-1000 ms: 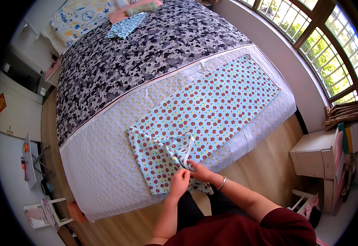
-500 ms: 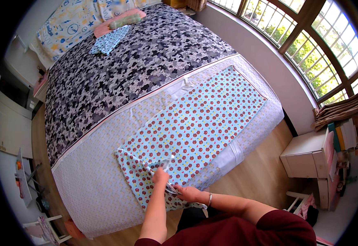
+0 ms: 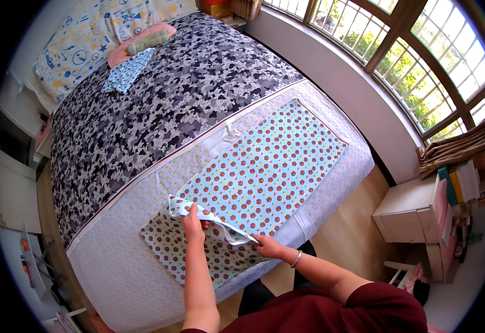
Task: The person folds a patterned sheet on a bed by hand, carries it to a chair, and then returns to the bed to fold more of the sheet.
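Observation:
A light blue cloth cover (image 3: 270,166) printed with brown bear heads lies spread across the foot of the bed. It looks like a small duvet cover, with two layers parting at the near left part. My left hand (image 3: 193,223) grips its raised edge, fingers closed round a fold that stands up from the bed. Farther right and nearer to me, my right hand (image 3: 267,246) pinches the same edge, and a white-lined gap shows between the hands. The lower layer lies flat on the bed under both hands.
A pale patterned sheet (image 3: 103,266) covers the bed's foot, and a grey camouflage-like bedspread (image 3: 159,105) the rest. Far back lie a folded blue cloth (image 3: 127,72), a pink pillow (image 3: 119,57) and a green bolster (image 3: 148,43). A white cabinet (image 3: 400,208) stands right, below the window.
Both hands have raised the cover's edge and drawn it away from the lower layer. My left hand moved left and a little farther off; my right hand moved right. The view shifted slightly.

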### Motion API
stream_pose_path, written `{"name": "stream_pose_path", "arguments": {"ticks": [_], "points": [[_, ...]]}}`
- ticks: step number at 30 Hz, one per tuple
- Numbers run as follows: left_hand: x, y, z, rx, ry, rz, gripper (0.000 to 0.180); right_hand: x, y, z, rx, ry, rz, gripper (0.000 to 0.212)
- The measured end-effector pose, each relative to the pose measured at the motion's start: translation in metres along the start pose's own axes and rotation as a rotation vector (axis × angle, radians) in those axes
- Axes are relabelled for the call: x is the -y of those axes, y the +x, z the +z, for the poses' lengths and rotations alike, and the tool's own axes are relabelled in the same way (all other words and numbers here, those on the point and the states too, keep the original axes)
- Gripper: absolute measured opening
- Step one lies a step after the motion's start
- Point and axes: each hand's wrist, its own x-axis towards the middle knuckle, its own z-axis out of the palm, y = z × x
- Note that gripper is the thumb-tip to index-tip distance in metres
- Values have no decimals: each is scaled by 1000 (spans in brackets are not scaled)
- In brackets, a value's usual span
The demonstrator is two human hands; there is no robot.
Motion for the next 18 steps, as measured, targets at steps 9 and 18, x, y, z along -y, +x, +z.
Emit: {"name": "stream_pose_path", "arguments": {"ticks": [9,18], "points": [[9,35,190,67,144,193,20,-38,14,-208,52,467,327,18],[42,96,420,144,308,94,27,-144,66,-402,-81,192,237,14]]}}
